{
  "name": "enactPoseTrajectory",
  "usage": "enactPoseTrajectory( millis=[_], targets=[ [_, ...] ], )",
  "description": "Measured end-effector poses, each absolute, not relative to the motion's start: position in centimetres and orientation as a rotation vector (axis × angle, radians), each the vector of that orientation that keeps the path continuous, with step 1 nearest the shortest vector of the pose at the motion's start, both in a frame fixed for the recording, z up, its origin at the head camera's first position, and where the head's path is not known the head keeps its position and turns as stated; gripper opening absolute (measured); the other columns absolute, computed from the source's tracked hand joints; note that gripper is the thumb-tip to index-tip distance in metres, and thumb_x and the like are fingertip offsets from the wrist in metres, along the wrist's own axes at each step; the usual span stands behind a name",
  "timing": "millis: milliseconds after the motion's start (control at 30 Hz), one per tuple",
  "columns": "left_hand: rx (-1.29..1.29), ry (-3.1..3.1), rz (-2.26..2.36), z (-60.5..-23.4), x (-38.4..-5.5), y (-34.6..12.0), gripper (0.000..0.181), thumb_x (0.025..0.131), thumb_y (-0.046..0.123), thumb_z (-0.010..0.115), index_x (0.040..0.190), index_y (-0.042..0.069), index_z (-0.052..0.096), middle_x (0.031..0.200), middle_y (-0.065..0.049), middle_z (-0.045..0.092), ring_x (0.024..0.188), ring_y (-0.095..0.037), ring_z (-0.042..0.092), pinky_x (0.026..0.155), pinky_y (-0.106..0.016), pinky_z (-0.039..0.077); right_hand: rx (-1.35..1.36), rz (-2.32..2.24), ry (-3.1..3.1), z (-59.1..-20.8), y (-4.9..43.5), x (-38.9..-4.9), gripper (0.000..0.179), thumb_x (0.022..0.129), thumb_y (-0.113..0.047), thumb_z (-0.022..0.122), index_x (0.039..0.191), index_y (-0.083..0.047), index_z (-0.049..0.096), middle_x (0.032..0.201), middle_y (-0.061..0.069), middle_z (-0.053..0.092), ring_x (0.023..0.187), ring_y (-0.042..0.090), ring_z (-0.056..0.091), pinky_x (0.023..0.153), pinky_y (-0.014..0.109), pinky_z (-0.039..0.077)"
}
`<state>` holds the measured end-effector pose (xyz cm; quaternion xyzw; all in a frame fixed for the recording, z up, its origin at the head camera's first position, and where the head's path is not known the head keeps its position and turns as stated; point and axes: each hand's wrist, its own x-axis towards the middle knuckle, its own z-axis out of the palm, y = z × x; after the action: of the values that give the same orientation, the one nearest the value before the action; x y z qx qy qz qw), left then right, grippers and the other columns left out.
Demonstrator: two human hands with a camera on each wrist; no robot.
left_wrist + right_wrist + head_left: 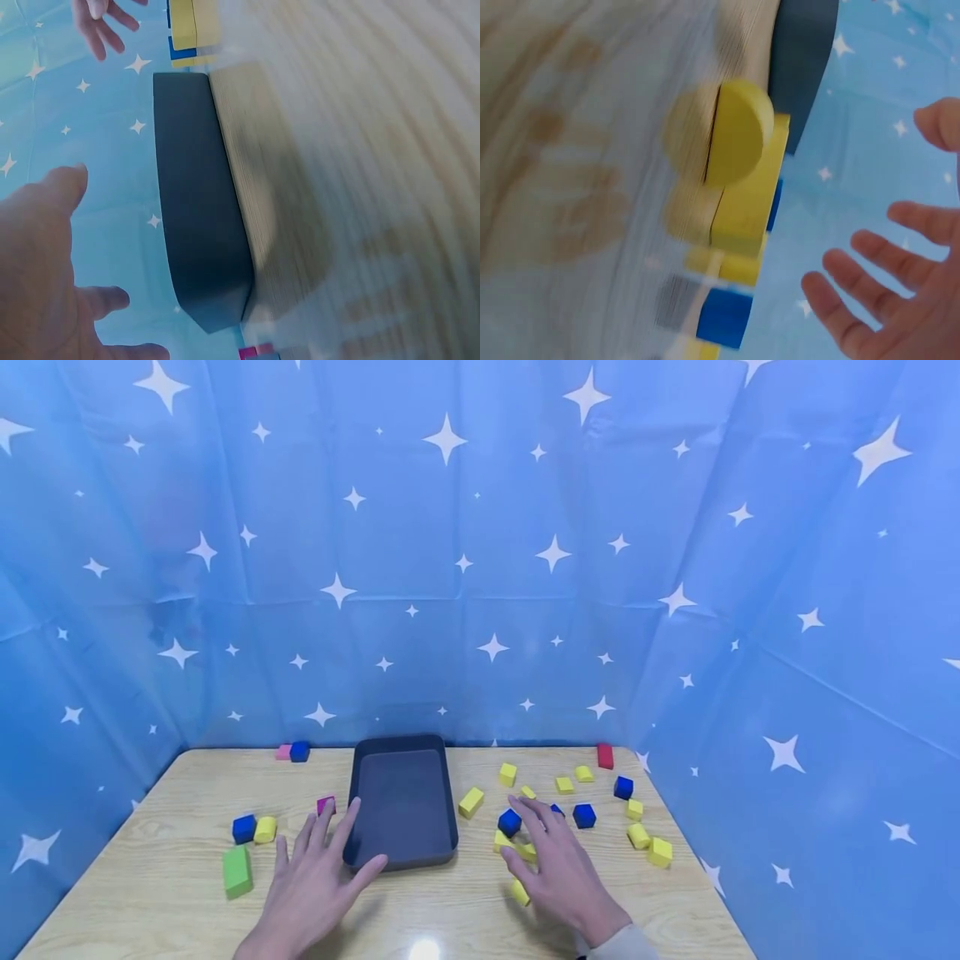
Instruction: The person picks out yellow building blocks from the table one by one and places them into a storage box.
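Observation:
My left hand (pixel 311 881) hovers with fingers spread at the near left of a dark grey tray (pixel 401 810), holding nothing. Its fingertips overlap the tray's left edge and sit just below a magenta block (pixel 326 805) in the head view. Over on the right, my right hand (pixel 558 872) is held above the table, fingers spread and nothing in them. Around it lie a dark blue block (pixel 509 822), a yellow block (pixel 502 841) and a rounded yellow block (pixel 520 892). In the right wrist view, a yellow half-round block (pixel 739 135) stands near the palm.
Left of the tray are a green block (pixel 237 872), a blue block (pixel 243 828) and a yellow cylinder (pixel 266 829). Pink and blue (pixel 299 752) blocks sit at the back left. Several yellow and blue blocks and a red block (pixel 605 756) lie rightward. Starry curtains border the table.

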<state>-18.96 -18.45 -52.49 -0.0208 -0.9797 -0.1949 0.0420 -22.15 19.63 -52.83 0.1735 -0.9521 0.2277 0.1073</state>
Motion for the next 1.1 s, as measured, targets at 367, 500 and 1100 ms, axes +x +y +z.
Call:
enactPoseTrajectory(
  millis=[367,500,1100],
  targets=[
    [-0.037,-3.020,-0.639,-52.3,-20.0,-16.6,0.103,0.108,0.083,0.059,0.188,0.027,0.026,0.188,-0.029,0.034,0.164,-0.066,0.043,0.134,-0.094,0.019,0.572,0.824,-2.782,-52.4,16.6,-22.4,0.067,0.114,-0.034,0.077,0.175,-0.020,0.052,0.164,0.007,0.064,0.151,0.029,0.065,0.122,0.055,0.062],
    [-0.031,-3.003,-0.647,-52.2,-20.6,-16.1,0.099,0.110,0.076,0.063,0.187,0.024,0.029,0.186,-0.032,0.034,0.163,-0.067,0.044,0.133,-0.093,0.025,0.624,0.901,-2.774,-52.1,15.7,-22.7,0.062,0.116,-0.030,0.074,0.173,-0.016,0.054,0.159,0.008,0.066,0.140,0.026,0.070,0.113,0.048,0.068],
    [-0.034,-2.785,-0.700,-52.4,-22.7,-16.0,0.066,0.110,0.011,0.078,0.168,-0.008,0.052,0.164,-0.045,0.055,0.141,-0.064,0.067,0.111,-0.070,0.064,0.663,1.163,-2.709,-53.2,11.2,-24.5,0.053,0.108,-0.004,0.077,0.160,0.003,0.064,0.132,0.018,0.072,0.109,0.021,0.082,0.087,0.015,0.067]
  ],
)
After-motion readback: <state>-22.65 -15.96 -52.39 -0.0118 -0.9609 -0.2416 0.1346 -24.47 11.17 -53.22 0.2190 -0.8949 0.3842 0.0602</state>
